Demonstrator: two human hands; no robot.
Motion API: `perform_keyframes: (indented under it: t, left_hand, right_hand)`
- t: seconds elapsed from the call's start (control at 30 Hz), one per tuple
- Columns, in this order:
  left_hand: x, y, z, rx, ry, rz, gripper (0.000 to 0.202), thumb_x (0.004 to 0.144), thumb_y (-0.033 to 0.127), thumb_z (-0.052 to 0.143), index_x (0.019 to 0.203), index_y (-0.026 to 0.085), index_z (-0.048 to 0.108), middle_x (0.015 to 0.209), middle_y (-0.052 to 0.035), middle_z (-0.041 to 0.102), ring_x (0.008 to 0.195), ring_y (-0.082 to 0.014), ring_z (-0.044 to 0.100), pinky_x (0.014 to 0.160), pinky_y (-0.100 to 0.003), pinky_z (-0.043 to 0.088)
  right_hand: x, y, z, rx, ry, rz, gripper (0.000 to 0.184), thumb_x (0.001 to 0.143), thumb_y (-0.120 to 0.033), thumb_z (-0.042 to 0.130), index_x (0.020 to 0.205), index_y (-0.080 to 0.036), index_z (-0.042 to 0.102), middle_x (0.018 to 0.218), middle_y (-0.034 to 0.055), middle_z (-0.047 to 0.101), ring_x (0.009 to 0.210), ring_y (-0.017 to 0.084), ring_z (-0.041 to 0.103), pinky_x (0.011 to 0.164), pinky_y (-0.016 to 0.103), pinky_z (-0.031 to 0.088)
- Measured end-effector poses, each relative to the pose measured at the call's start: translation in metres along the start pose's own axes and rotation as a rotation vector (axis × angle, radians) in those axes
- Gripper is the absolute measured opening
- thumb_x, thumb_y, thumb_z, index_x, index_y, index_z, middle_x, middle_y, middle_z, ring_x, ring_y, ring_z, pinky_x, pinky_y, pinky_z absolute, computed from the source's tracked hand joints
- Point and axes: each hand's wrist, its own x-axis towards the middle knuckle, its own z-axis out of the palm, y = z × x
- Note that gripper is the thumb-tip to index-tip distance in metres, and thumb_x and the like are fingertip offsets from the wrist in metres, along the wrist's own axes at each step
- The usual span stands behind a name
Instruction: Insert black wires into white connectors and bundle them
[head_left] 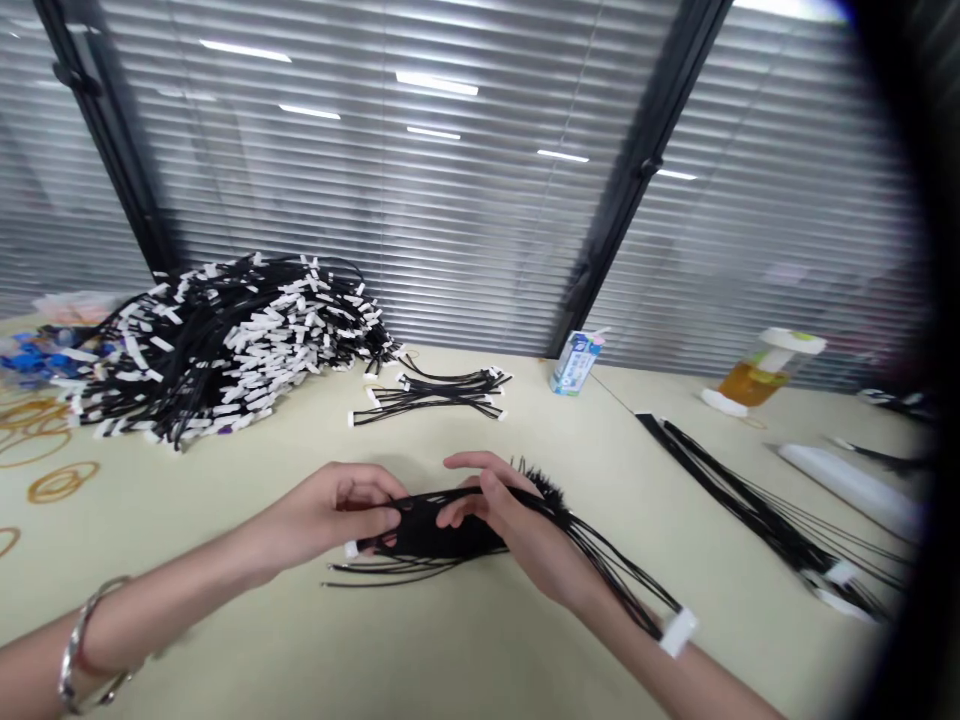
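Note:
My left hand pinches the left end of a black wire harness between thumb and fingers. A small white connector shows just below those fingers, and loose wire ends stick out to the left. My right hand has its fingers apart at the middle of the harness, and the harness wires run across it. Beyond, they pass along my right forearm to a white connector. A frayed black tuft stands behind my right hand. Whether the right fingertips press on the wires is hard to see.
A big heap of black cables with white connectors lies at the back left. Smaller cable bundles rest behind my hands. Rubber bands lie left. A drink carton, tipped bottle and long black wires are right.

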Motion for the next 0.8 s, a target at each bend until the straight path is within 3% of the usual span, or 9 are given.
perform_keyframes:
  t: [0.1,0.23,0.33,0.43,0.57,0.63,0.73,0.8]
  left_hand:
    - [-0.002,0.002,-0.004,-0.148,0.094,-0.043,0.019,0.077,0.031,0.070,0.091,0.019,0.066,0.076,-0.0020,0.063,0.063,-0.0108,0.058,0.056,-0.019,0.046]
    - [-0.003,0.006,-0.012,-0.375,0.294,-0.058,0.021,0.077,0.023,0.071,0.096,0.019,0.065,0.097,-0.0053,0.063,0.088,-0.0177,0.064,0.085,-0.030,0.052]
    - [0.000,0.005,-0.018,-0.534,0.402,0.025,0.024,0.078,0.014,0.069,0.101,0.017,0.064,0.099,-0.0082,0.063,0.095,-0.0201,0.062,0.095,-0.037,0.050]
    - [0.003,0.005,-0.022,-0.658,0.453,0.157,0.021,0.081,0.010,0.064,0.101,0.015,0.064,0.101,-0.0089,0.062,0.106,-0.0222,0.059,0.097,-0.035,0.048]
    - [-0.003,0.011,-0.019,-0.689,0.512,0.275,0.021,0.085,0.012,0.059,0.106,0.018,0.063,0.091,-0.0038,0.059,0.089,-0.0119,0.059,0.084,-0.024,0.054]
    - [-0.008,0.016,-0.017,-0.669,0.499,0.324,0.020,0.087,0.015,0.058,0.106,0.018,0.062,0.087,-0.0030,0.058,0.079,-0.0093,0.057,0.071,-0.020,0.055]
    - [-0.014,0.020,-0.017,-0.665,0.467,0.369,0.016,0.087,0.017,0.057,0.102,0.016,0.062,0.081,-0.0016,0.055,0.070,-0.0074,0.053,0.056,-0.015,0.050]
    - [-0.016,0.021,-0.019,-0.673,0.474,0.372,0.017,0.087,0.017,0.057,0.103,0.016,0.062,0.079,-0.0007,0.053,0.065,-0.0061,0.051,0.051,-0.014,0.048]
  right_hand:
    - [0.002,0.000,-0.004,0.035,-0.013,-0.060,0.032,0.094,-0.043,0.042,0.111,-0.019,0.057,0.089,0.0066,0.067,0.087,0.017,0.062,0.084,0.034,0.044]
    - [0.003,0.002,-0.009,0.053,-0.026,-0.080,0.033,0.096,-0.041,0.039,0.115,-0.019,0.056,0.093,0.0078,0.065,0.089,0.017,0.060,0.084,0.035,0.044]
    - [0.003,0.003,-0.011,0.082,-0.020,-0.063,0.037,0.097,-0.042,0.036,0.124,-0.021,0.051,0.096,0.0076,0.064,0.089,0.016,0.058,0.085,0.034,0.044]
    - [0.004,0.007,-0.013,0.087,-0.040,-0.068,0.042,0.097,-0.046,0.031,0.123,-0.021,0.053,0.098,0.0073,0.063,0.088,0.015,0.057,0.085,0.034,0.044]
    - [0.004,0.011,-0.017,0.020,-0.150,-0.048,0.068,0.094,-0.059,0.013,0.094,-0.015,0.065,0.099,0.0106,0.063,0.088,0.016,0.055,0.089,0.033,0.042]
    - [0.005,0.011,-0.019,0.004,-0.219,-0.052,0.073,0.091,-0.064,0.011,0.093,-0.015,0.065,0.098,0.0114,0.063,0.089,0.017,0.056,0.089,0.034,0.042]
    - [0.004,0.008,-0.022,-0.018,-0.237,-0.150,0.058,0.088,-0.064,0.034,0.115,-0.019,0.059,0.097,0.0087,0.064,0.091,0.018,0.060,0.086,0.036,0.045]
    - [0.004,0.005,-0.024,-0.175,-0.177,-0.195,0.047,0.086,-0.053,0.053,0.123,-0.025,0.054,0.100,0.0055,0.064,0.094,0.018,0.060,0.087,0.035,0.046]
